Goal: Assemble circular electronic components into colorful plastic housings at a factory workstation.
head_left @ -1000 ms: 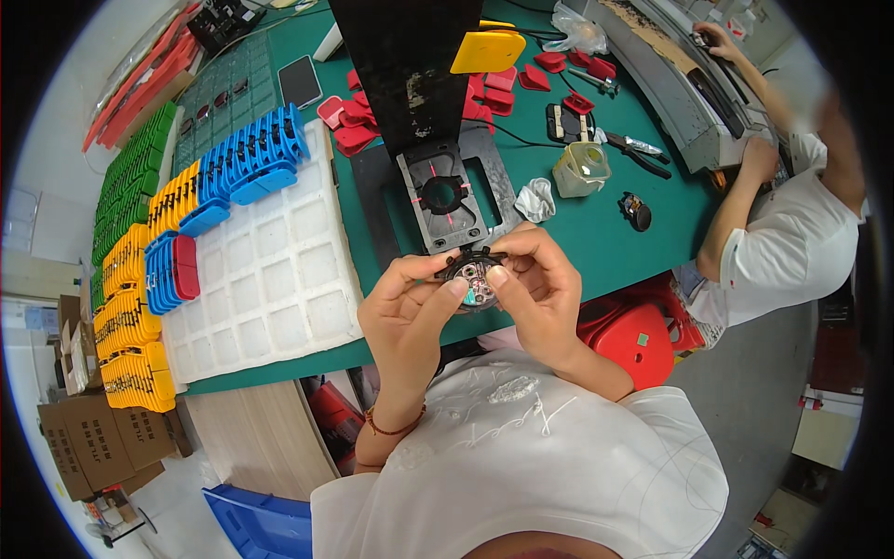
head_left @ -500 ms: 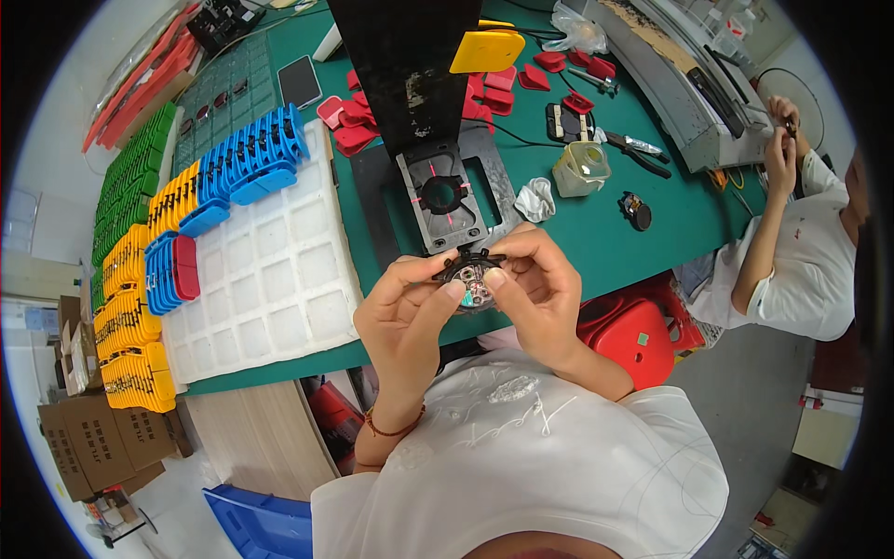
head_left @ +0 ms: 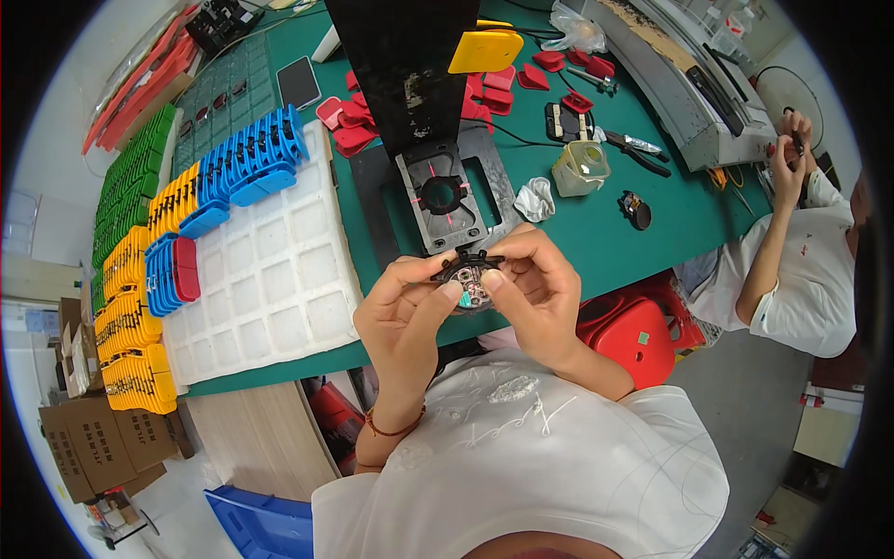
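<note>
A round black watch case (head_left: pixel 473 279) with its inner parts exposed is held just beyond the table's near edge, close to my body. My left hand (head_left: pixel 402 321) pinches its left side, thumb on the open face and fingers behind. On the other side my right hand (head_left: pixel 535 293) grips the rim, its thumb pressing on the inner parts. Just beyond the hands lies a grey metal fixture (head_left: pixel 477 233) with a dark round piece (head_left: pixel 441 195) in its middle, crossed by red light lines. A tall black upright (head_left: pixel 400 84) rises behind it.
A white compartment tray (head_left: pixel 270 289) and rows of blue (head_left: pixel 265 186), yellow (head_left: pixel 140 377) and green holders (head_left: pixel 135 172) fill the left. Rightward are a clear tub (head_left: pixel 579 170), crumpled white cloth (head_left: pixel 535 199), pliers (head_left: pixel 643 158) and a loose watch part (head_left: pixel 635 211). A co-worker (head_left: pixel 805 261) sits at right.
My hands and the watch case stay almost in place; the right thumb has shifted slightly on the open face. At right, the co-worker's arms and body have moved a little.
</note>
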Demonstrator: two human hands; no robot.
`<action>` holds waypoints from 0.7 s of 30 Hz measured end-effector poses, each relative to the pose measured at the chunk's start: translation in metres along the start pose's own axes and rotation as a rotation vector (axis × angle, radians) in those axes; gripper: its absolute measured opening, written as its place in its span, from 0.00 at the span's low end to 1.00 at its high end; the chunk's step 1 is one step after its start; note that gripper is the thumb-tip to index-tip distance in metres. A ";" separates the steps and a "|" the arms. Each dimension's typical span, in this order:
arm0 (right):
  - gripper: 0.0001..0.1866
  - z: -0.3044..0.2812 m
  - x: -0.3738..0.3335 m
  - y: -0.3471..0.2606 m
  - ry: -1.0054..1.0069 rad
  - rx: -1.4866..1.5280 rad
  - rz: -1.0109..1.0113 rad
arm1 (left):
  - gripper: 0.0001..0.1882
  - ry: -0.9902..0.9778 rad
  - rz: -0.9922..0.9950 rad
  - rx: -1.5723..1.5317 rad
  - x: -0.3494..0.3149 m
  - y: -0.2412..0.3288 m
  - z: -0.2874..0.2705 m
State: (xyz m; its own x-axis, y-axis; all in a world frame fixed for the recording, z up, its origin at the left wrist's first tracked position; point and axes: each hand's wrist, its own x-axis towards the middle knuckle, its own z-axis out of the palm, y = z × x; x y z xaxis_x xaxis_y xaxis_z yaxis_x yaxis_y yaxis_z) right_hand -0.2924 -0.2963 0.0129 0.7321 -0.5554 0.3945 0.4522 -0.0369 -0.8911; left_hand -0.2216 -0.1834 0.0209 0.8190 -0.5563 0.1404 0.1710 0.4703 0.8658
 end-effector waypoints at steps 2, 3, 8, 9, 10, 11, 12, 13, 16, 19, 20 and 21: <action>0.09 0.000 0.000 0.000 -0.001 0.005 0.005 | 0.11 0.001 0.000 0.001 0.000 0.000 0.000; 0.09 0.000 0.000 0.000 0.000 0.003 0.003 | 0.11 0.003 0.000 0.002 0.000 0.000 0.000; 0.09 0.000 0.000 0.000 -0.001 0.009 0.006 | 0.11 0.001 -0.002 -0.008 0.000 -0.001 -0.001; 0.09 0.000 0.000 0.000 -0.001 0.005 0.004 | 0.11 0.003 -0.007 -0.013 0.000 -0.001 -0.001; 0.09 0.000 0.000 0.001 0.000 0.002 0.003 | 0.11 0.003 -0.008 -0.013 0.000 -0.001 -0.001; 0.09 0.000 0.000 0.000 0.001 0.002 0.003 | 0.11 0.005 -0.022 -0.022 0.000 -0.001 0.000; 0.09 0.000 0.001 -0.001 -0.001 -0.009 0.001 | 0.11 0.006 -0.036 -0.031 0.000 0.000 0.000; 0.09 0.000 0.001 -0.002 -0.003 -0.020 -0.001 | 0.11 0.005 -0.037 -0.030 0.000 0.000 0.000; 0.09 0.000 0.000 -0.002 0.003 -0.040 -0.014 | 0.11 0.000 -0.046 -0.037 -0.001 0.000 0.000; 0.09 0.001 -0.001 -0.003 0.014 -0.029 -0.011 | 0.11 -0.007 -0.027 -0.033 -0.001 -0.001 -0.001; 0.09 0.001 0.000 -0.003 0.015 -0.029 -0.014 | 0.10 -0.014 -0.018 -0.029 -0.001 -0.001 -0.001; 0.09 0.000 0.000 -0.003 0.003 -0.062 -0.030 | 0.10 -0.020 -0.009 -0.025 -0.001 -0.001 -0.001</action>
State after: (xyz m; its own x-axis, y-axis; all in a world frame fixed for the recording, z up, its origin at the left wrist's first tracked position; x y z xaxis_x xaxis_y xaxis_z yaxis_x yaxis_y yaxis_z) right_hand -0.2936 -0.2964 0.0158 0.7171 -0.5559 0.4204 0.4410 -0.1052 -0.8913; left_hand -0.2221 -0.1832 0.0194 0.8062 -0.5743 0.1424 0.1924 0.4821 0.8547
